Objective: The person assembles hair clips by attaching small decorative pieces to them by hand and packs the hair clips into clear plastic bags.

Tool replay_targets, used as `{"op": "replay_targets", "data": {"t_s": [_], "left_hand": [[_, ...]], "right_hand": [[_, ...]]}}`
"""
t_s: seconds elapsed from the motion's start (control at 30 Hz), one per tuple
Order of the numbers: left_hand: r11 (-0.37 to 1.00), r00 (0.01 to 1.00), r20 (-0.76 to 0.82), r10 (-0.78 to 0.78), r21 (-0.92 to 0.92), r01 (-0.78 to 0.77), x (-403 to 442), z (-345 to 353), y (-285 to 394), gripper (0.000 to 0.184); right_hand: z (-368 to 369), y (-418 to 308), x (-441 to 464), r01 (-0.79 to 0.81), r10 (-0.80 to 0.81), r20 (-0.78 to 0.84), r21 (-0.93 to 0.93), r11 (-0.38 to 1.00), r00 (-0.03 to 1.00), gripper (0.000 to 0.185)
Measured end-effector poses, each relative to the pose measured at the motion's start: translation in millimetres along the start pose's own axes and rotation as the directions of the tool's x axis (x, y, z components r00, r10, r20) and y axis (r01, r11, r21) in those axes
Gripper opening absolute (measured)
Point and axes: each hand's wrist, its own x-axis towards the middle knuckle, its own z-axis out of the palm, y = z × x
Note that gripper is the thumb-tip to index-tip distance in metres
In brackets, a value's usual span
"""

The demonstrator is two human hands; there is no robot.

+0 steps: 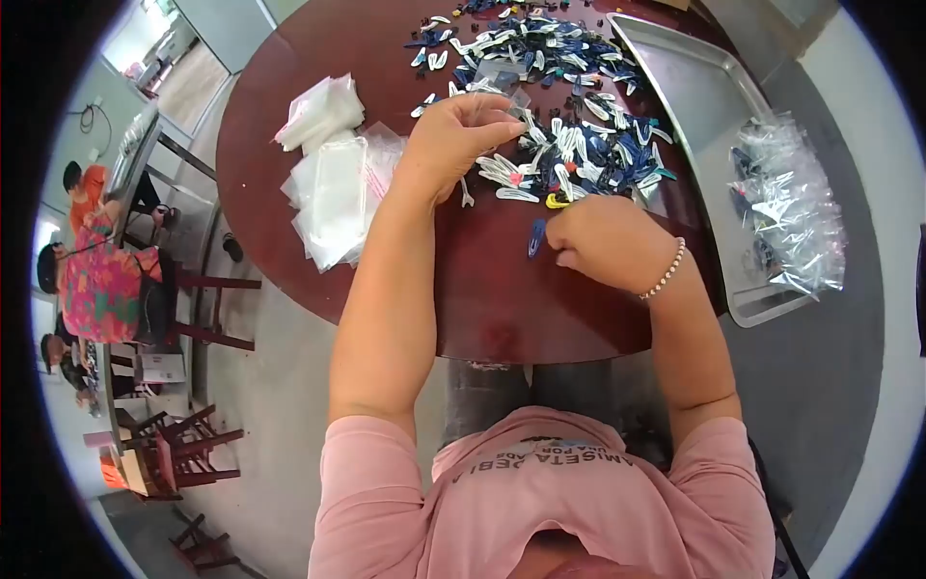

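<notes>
My left hand [457, 137] is at the near left side of a pile of hair clips [579, 145], its thumb and fingers pinched on a small clear plastic bag [522, 99]. The pile mixes white and dark blue snap clips with a few coloured pieces. At the pile's near edge is my right hand [610, 239], fingers curled down and closed; what they hold, if anything, is hidden. Just left of those fingers lies a single blue hair clip [536, 237] on the table. A yellow clip [557, 202] sits just beyond the right hand.
Stacks of clear plastic bags [340, 198] lie left on the round dark red table [502, 318]. A metal tray [709, 159] on the right holds filled clear packets [791, 207]. Other people [106, 280] sit at a long table far left, near wooden stools [198, 449].
</notes>
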Motion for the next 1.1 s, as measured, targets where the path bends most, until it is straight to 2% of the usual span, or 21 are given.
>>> {"op": "replay_targets", "data": {"t_s": [0.03, 0.1, 0.13, 0.2, 0.23, 0.3, 0.33, 0.5, 0.57, 0.6, 0.67, 0.8, 0.9, 0.97, 1.0, 1.03, 1.1], "left_hand": [[1.000, 1.000, -0.008, 0.006, -0.019, -0.006, 0, 1, 0, 0.042], [0.999, 0.999, 0.009, 0.034, -0.041, -0.034, -2, 2, 1, 0.042], [0.998, 0.999, -0.002, 0.039, -0.050, -0.039, -2, 1, 0, 0.042], [1.000, 0.999, 0.037, 0.022, 0.016, -0.023, -1, 0, 0, 0.039], [1.000, 0.999, 0.031, 0.028, 0.012, -0.028, -2, 0, 1, 0.039], [1.000, 0.999, 0.042, 0.014, 0.009, -0.014, -3, 1, 3, 0.038], [1.000, 0.999, 0.040, 0.010, -0.014, -0.009, -3, 2, 4, 0.038], [0.998, 0.999, 0.032, 0.038, 0.044, -0.039, 0, 2, -3, 0.036], [0.998, 0.998, 0.053, 0.046, 0.040, -0.049, 0, 2, -3, 0.035], [0.999, 0.999, 0.040, 0.019, 0.048, -0.021, -2, 4, 1, 0.035], [0.998, 0.999, 0.045, 0.030, 0.050, -0.032, -2, 4, -1, 0.035], [0.999, 0.998, 0.064, 0.022, 0.029, -0.024, -4, 6, -3, 0.035], [0.998, 0.993, 0.114, 0.030, 0.048, -0.036, 0, 5, -7, 0.039], [0.997, 0.992, 0.113, 0.061, 0.040, -0.066, 0, 6, -11, 0.043], [0.993, 0.992, 0.130, -0.003, 0.117, -0.013, -5, 8, 3, 0.042], [0.993, 0.990, 0.140, -0.002, 0.120, -0.015, -7, 9, 2, 0.042], [0.993, 0.987, 0.163, -0.001, 0.119, -0.019, -6, 10, 2, 0.042]], "right_hand": [[6, 6, 2, 0.002, -0.002, 0.014, -0.016, 1.000, 1.000, 0.015], [11, 16, 3, 0.126, -0.113, -0.136, 0.095, 0.987, 0.984, 0.014], [8, 18, 3, 0.133, -0.122, -0.127, 0.087, 0.987, 0.984, 0.014], [-1, 18, 5, 0.048, 0.064, -0.284, 0.373, 0.927, 0.957, 0.014], [-2, 18, 8, 0.053, 0.057, -0.282, 0.366, 0.929, 0.958, 0.014], [0, 20, 13, -0.010, 0.101, -0.395, 0.227, 0.974, 0.913, 0.015], [4, 20, 16, -0.025, 0.091, -0.408, 0.163, 0.986, 0.909, 0.015], [16, 24, 23, -0.015, 0.084, -0.375, 0.183, 0.983, 0.923, 0.014], [16, 27, 20, -0.030, 0.148, -0.386, 0.295, 0.955, 0.911, 0.014], [15, 28, 20, -0.026, 0.143, -0.389, 0.291, 0.956, 0.910, 0.014], [14, 29, 19, -0.119, 0.264, -0.285, 0.440, 0.890, 0.922, 0.016], [20, 37, 21, -0.043, 0.252, -0.375, 0.485, 0.873, 0.892, 0.018], [11, 27, 23, 0.168, 0.327, -0.641, 0.586, 0.793, 0.695, 0.018], [-15, 11, 20, 0.188, 0.292, -0.752, 0.479, 0.857, 0.591, 0.017], [-23, 9, 22, 0.236, 0.248, -0.802, 0.430, 0.872, 0.544, 0.017], [-26, 11, 26, 0.230, 0.254, -0.805, 0.429, 0.873, 0.537, 0.017], [-32, 17, 36, 0.192, 0.056, -0.864, 0.174, 0.966, 0.500, 0.018]]}}
